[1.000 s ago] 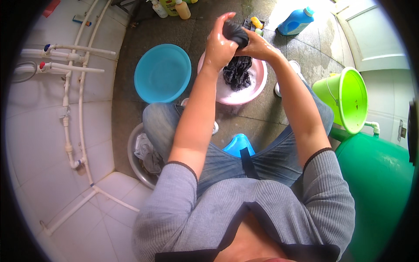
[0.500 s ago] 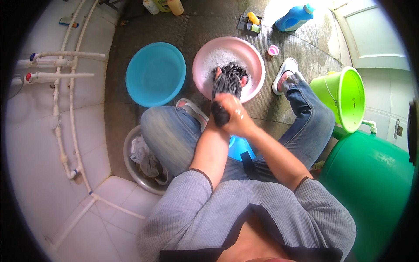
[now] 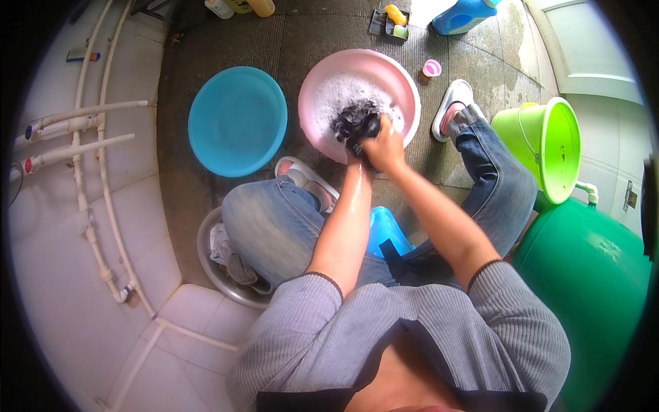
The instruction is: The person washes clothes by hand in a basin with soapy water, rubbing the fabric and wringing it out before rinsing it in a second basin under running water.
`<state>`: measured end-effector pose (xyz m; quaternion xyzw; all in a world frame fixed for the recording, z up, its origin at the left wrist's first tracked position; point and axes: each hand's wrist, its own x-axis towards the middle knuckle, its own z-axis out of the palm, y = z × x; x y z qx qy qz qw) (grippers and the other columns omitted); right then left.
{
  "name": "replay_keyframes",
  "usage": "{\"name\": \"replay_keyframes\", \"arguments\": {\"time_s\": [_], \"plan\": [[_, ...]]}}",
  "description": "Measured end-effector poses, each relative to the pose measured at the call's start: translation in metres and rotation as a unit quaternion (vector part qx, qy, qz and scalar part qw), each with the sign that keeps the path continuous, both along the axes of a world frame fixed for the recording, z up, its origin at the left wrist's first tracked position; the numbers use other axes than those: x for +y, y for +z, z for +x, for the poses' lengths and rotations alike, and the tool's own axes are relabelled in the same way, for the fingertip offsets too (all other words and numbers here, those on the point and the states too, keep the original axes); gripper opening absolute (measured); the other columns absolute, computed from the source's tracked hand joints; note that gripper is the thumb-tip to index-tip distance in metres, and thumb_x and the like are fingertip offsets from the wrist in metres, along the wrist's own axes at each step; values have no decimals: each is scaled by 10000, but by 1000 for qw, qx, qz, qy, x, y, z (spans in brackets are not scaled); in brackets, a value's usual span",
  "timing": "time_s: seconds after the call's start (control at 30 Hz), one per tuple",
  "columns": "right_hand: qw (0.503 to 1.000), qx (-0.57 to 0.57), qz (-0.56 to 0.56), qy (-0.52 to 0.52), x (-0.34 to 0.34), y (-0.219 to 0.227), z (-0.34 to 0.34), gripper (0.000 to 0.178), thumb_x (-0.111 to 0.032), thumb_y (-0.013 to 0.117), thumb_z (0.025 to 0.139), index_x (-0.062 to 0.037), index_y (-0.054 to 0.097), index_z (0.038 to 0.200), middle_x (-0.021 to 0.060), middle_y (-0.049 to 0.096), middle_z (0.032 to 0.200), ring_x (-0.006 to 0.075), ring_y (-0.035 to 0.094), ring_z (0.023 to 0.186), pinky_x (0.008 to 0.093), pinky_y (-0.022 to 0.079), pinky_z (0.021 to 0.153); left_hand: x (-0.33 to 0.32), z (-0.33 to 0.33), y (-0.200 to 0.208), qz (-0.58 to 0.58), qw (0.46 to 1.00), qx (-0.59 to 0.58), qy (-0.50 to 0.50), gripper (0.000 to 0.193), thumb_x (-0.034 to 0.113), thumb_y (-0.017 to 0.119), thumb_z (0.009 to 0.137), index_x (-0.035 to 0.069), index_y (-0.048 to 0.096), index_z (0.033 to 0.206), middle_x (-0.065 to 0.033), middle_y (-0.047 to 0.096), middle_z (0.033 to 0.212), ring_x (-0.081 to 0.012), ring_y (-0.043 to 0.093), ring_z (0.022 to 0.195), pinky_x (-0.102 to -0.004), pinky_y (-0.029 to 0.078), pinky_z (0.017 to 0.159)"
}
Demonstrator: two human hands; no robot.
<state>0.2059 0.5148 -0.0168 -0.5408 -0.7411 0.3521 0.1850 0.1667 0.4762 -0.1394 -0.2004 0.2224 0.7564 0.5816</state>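
A wet black cloth (image 3: 351, 122), bunched up and streaked with suds, is over the near part of a pink basin (image 3: 317, 72). Foamy water (image 3: 349, 88) fills the basin. My right hand (image 3: 386, 145) is closed round the cloth's right side, its fingers partly out of sight. Beside it, my left hand (image 3: 356, 159) reaches into the cloth from below. Black fabric covers the left fingers, so their pose is hidden. Wet streaks shine on my left forearm.
Left of the pink basin stands a blue basin (image 3: 238, 165). A metal basin (image 3: 206, 264) with light clothes is by my left knee. On the right are a lime bucket (image 3: 511, 141) and green barrel (image 3: 583, 268). A blue bottle (image 3: 461, 17), pink cup (image 3: 431, 68) and soap tray (image 3: 379, 22) are beyond.
My right hand has moved away from my left forearm, forward and right, to the cloth over the basin. The cloth has slid off that forearm and is bunched more tightly; both hands are lower.
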Motion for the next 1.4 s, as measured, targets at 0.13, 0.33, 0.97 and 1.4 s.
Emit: {"name": "replay_keyframes", "arguments": {"time_s": [0.13, 0.33, 0.97, 1.4], "plan": [[979, -166, 36, -111, 80, -57, 21, 315, -189, 640, 666, -26, 473, 877, 218, 612, 755, 405, 600, 746, 481, 469, 677, 30, 34, 30, -124, 990, 61, 14, 310, 96, 524, 785, 22, 532, 1085, -99, 575, 1000, -231, 588, 877, -392, 498, 796], [1000, 12, 5, -19, -1, -9, -6, 351, -203, 643, 648, -30, 474, 903, 257, 597, 775, 441, 581, 770, 500, 450, 688, -8, -8, 3, 14, 1000, 8, -16, 255, 241, 515, 853, 36, 569, 996, -87, 600, 949, -200, 586, 813, -340, 492, 710], [913, 95, -100, 384, -40, 144, 92, 329, 69, 617, 617, 30, 517, 927, 171, 518, 1178, 361, 420, 1206, 401, 362, 976, 9, -5, 70, 108, 975, -162, -110, 666, 714, 390, 772, 183, 524, 1150, -89, 593, 970, -304, 562, 885, -448, 503, 752], [879, 389, -273, -46, 197, 53, 132, 202, -224, 562, 860, -36, 534, 927, 90, 609, 766, 184, 588, 598, 292, 500, 608, 35, 13, 90, 0, 988, -152, 2, 293, 204, 432, 816, 6, 597, 954, -136, 641, 949, -271, 620, 883, -413, 491, 842]]}}
